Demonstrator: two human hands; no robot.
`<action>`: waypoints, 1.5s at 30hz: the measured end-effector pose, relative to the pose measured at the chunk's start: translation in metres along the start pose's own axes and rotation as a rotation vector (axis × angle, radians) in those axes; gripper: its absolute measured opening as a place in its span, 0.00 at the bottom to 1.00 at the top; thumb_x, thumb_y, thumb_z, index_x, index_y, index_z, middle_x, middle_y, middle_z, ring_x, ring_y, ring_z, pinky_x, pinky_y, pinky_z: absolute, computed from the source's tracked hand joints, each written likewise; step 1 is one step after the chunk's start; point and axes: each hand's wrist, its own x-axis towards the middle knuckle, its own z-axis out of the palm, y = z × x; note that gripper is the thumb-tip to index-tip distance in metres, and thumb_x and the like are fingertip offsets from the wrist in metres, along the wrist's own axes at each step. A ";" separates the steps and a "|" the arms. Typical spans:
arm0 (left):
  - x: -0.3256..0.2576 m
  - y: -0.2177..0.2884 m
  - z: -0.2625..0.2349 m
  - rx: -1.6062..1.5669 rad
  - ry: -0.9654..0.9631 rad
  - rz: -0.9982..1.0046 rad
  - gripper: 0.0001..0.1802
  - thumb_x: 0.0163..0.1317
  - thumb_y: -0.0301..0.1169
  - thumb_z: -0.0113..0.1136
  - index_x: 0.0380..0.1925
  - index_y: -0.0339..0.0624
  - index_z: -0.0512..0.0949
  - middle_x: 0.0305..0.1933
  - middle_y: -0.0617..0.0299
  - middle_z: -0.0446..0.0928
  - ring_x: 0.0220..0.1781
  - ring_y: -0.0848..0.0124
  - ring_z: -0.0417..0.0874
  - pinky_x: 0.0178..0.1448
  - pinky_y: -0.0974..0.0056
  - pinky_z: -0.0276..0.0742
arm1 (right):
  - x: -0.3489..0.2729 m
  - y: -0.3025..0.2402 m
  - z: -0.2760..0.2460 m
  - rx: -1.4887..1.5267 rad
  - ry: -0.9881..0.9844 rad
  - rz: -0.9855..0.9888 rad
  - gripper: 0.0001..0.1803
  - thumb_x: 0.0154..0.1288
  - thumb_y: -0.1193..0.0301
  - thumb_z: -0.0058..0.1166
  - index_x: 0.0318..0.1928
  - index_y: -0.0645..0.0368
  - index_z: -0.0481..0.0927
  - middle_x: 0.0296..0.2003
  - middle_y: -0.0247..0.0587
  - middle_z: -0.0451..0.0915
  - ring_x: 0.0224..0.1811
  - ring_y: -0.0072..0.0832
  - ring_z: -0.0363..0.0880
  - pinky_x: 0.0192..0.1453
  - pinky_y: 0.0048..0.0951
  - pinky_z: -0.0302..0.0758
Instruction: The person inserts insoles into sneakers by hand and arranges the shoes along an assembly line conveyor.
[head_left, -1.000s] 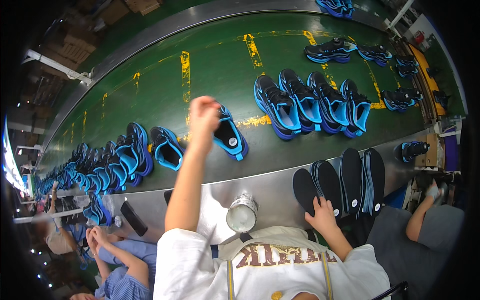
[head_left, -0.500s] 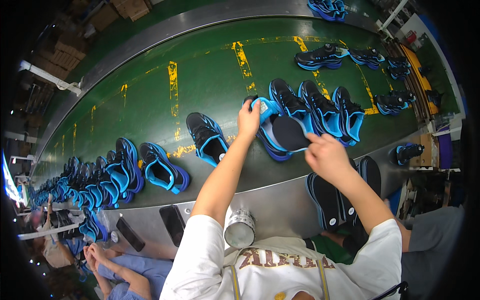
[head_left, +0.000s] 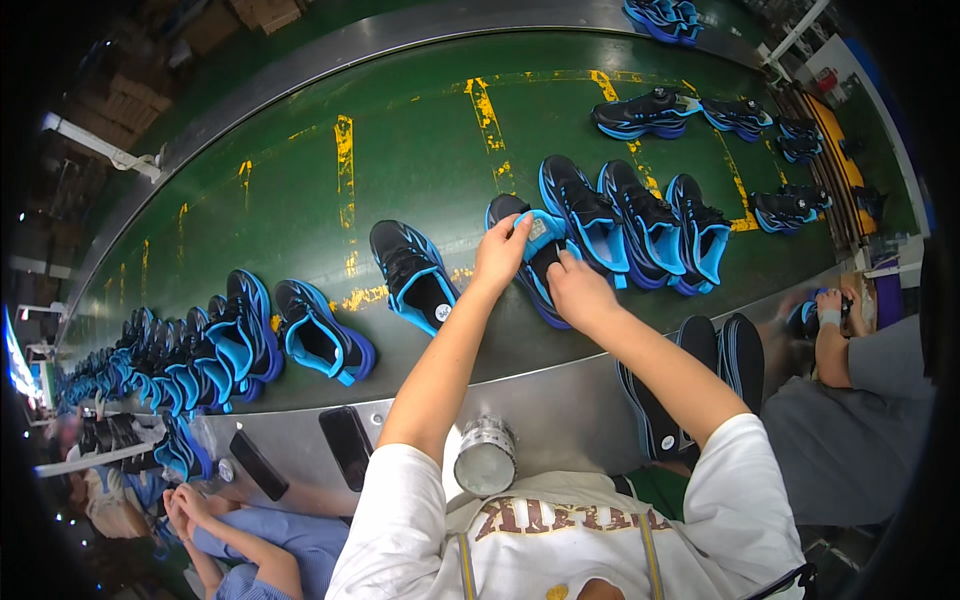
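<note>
My left hand pinches the bright blue tongue of a black-and-blue sneaker and holds it back from the opening. Over the heel end of this shoe is my right hand, its fingers closed at the mouth. They grip the black insole, most of which sits inside the shoe; its rear part is hidden by the fingers. Left of my hands stands another sneaker with a round white sticker showing inside. Close on the right, a sneaker heads a row of three.
Many similar sneakers line the green belt to the left. Black insoles lie on the metal ledge, with a round container and phones. Co-workers sit at left and right; one's hand is near a shoe.
My right hand has moved left and up to the shoe, carrying the insole into it. My left hand still holds the tongue. A co-worker's arm has appeared at the right.
</note>
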 end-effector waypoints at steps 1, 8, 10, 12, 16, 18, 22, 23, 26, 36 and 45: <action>0.000 -0.002 -0.003 0.006 -0.019 0.008 0.23 0.53 0.47 0.51 0.39 0.39 0.74 0.25 0.58 0.74 0.29 0.73 0.73 0.35 0.69 0.68 | -0.004 0.000 -0.007 0.011 0.089 -0.063 0.11 0.51 0.70 0.46 0.33 0.66 0.72 0.43 0.54 0.68 0.37 0.41 0.73 0.39 0.36 0.73; -0.011 0.021 -0.002 0.138 -0.047 0.002 0.26 0.51 0.47 0.54 0.46 0.42 0.70 0.22 0.59 0.74 0.27 0.72 0.74 0.34 0.68 0.69 | 0.011 0.018 -0.040 0.053 -0.346 -0.034 0.10 0.44 0.67 0.50 0.25 0.61 0.77 0.28 0.50 0.75 0.35 0.41 0.73 0.42 0.37 0.70; -0.011 0.014 -0.005 0.110 -0.062 -0.005 0.25 0.51 0.46 0.54 0.45 0.42 0.71 0.23 0.58 0.74 0.27 0.72 0.74 0.34 0.68 0.69 | 0.009 0.024 -0.030 0.108 -0.308 -0.106 0.08 0.44 0.70 0.48 0.20 0.61 0.78 0.26 0.51 0.74 0.35 0.41 0.72 0.41 0.37 0.69; -0.010 0.006 -0.006 0.050 -0.074 0.086 0.24 0.52 0.45 0.54 0.44 0.39 0.72 0.25 0.57 0.75 0.28 0.71 0.75 0.34 0.68 0.69 | 0.008 0.023 -0.015 0.078 -0.241 -0.190 0.08 0.45 0.71 0.48 0.21 0.62 0.77 0.26 0.50 0.73 0.35 0.41 0.71 0.41 0.37 0.69; -0.005 0.004 -0.001 0.043 -0.078 0.058 0.23 0.53 0.45 0.53 0.42 0.38 0.72 0.27 0.56 0.76 0.29 0.71 0.75 0.34 0.69 0.69 | 0.017 0.023 0.020 0.032 -0.061 -0.261 0.07 0.48 0.74 0.45 0.22 0.62 0.77 0.29 0.49 0.69 0.35 0.39 0.69 0.40 0.33 0.69; -0.007 0.004 -0.001 0.021 -0.106 0.029 0.21 0.56 0.40 0.52 0.43 0.32 0.71 0.30 0.62 0.75 0.32 0.79 0.71 0.36 0.75 0.66 | 0.020 0.022 0.026 -0.001 -0.019 -0.225 0.07 0.48 0.74 0.44 0.23 0.61 0.76 0.30 0.47 0.69 0.36 0.38 0.68 0.39 0.31 0.70; -0.006 0.005 -0.002 0.042 -0.117 0.043 0.17 0.58 0.38 0.49 0.39 0.34 0.72 0.27 0.66 0.73 0.30 0.80 0.68 0.34 0.74 0.65 | 0.025 0.019 0.023 -0.146 -0.191 -0.204 0.08 0.50 0.74 0.43 0.26 0.60 0.76 0.34 0.46 0.70 0.40 0.36 0.68 0.42 0.31 0.69; -0.006 0.003 -0.003 0.043 -0.117 0.041 0.17 0.58 0.38 0.49 0.39 0.34 0.72 0.27 0.66 0.73 0.30 0.80 0.68 0.34 0.74 0.65 | 0.028 0.016 0.020 -0.144 -0.192 -0.204 0.08 0.50 0.74 0.43 0.26 0.60 0.76 0.34 0.46 0.70 0.40 0.36 0.68 0.42 0.31 0.69; -0.005 0.000 -0.003 0.022 -0.119 0.075 0.17 0.58 0.38 0.49 0.38 0.34 0.72 0.28 0.66 0.73 0.31 0.80 0.68 0.35 0.73 0.65 | 0.037 0.011 0.006 -0.226 -0.464 -0.190 0.11 0.51 0.73 0.42 0.32 0.60 0.78 0.41 0.48 0.69 0.46 0.36 0.66 0.47 0.32 0.67; -0.010 -0.003 -0.001 0.093 -0.017 0.170 0.20 0.55 0.39 0.52 0.43 0.37 0.70 0.36 0.51 0.70 0.34 0.61 0.75 0.41 0.65 0.69 | 0.046 0.024 0.022 -0.437 -0.557 -0.410 0.13 0.49 0.67 0.49 0.32 0.62 0.78 0.44 0.43 0.71 0.48 0.34 0.66 0.50 0.28 0.64; -0.009 0.011 -0.006 0.611 -0.052 0.554 0.15 0.45 0.26 0.54 0.34 0.39 0.65 0.48 0.45 0.60 0.29 0.45 0.74 0.33 0.52 0.73 | 0.030 0.024 -0.022 -0.228 -0.774 -0.504 0.18 0.54 0.61 0.38 0.31 0.62 0.76 0.32 0.44 0.77 0.40 0.34 0.73 0.59 0.38 0.50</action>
